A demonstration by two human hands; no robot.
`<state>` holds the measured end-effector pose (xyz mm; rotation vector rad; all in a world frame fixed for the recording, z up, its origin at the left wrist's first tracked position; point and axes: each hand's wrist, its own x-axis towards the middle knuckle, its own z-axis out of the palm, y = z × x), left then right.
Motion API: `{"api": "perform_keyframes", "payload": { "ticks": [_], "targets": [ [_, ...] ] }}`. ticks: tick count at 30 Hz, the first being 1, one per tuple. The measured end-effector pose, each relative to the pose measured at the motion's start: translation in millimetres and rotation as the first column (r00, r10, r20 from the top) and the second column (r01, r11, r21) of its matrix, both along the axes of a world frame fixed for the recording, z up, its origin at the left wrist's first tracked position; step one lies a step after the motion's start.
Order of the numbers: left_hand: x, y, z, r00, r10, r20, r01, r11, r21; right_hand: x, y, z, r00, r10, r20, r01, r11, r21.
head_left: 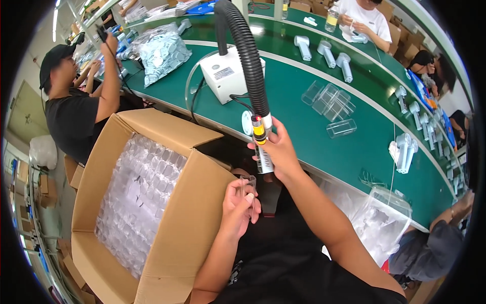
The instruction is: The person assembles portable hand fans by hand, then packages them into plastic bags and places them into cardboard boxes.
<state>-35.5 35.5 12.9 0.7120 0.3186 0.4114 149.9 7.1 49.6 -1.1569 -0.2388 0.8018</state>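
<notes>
My left hand (237, 210) is closed around a small clear plastic case (247, 186), held upright beside the cardboard box. Just above and to its right, my right hand (281, 154) grips the nozzle (264, 161) at the end of a black corrugated hose (246, 55). Downward points the nozzle's lower end, near the clear case but apart from it. The hose arches up from a white machine (223, 76) on the green workbench (283, 83). To my left the open cardboard box (177, 218) holds many clear plastic cases (136, 197) in rows.
Several clear cases (331, 104) lie on the bench at the right. Light-blue handled devices (343, 67) stand on the conveyor behind. A bag of pale-blue discs (164, 53) sits at the back left. Co-workers (71, 106) work around; a plastic-lined bin (379, 225) stands at the right.
</notes>
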Motion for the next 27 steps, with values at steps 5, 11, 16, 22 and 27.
{"api": "perform_keyframes", "payload": {
  "ticks": [5,11,16,22,27],
  "targets": [
    [-1,0,-6,0.988,0.043,-0.149,-0.041,0.999,0.02,-18,-10,1,0.995,-0.062,0.083,0.057,0.996,0.064],
    [7,-15,-15,0.976,-0.199,-0.086,0.209,0.968,0.135,-27,-61,3,0.96,-0.104,-0.261,0.202,0.903,0.38],
    [26,-36,-25,0.999,0.01,-0.031,0.0,0.953,0.304,-29,-74,12,0.98,-0.192,0.045,0.159,0.904,0.396],
    [33,-38,-18,0.999,0.038,0.004,-0.038,0.981,0.189,-40,-112,22,0.823,0.035,0.567,-0.1,0.991,0.083],
    [46,-43,3,0.993,-0.053,0.107,0.021,0.961,0.276,-41,-139,7,0.548,0.112,0.829,-0.067,0.994,-0.089]
  ]
}}
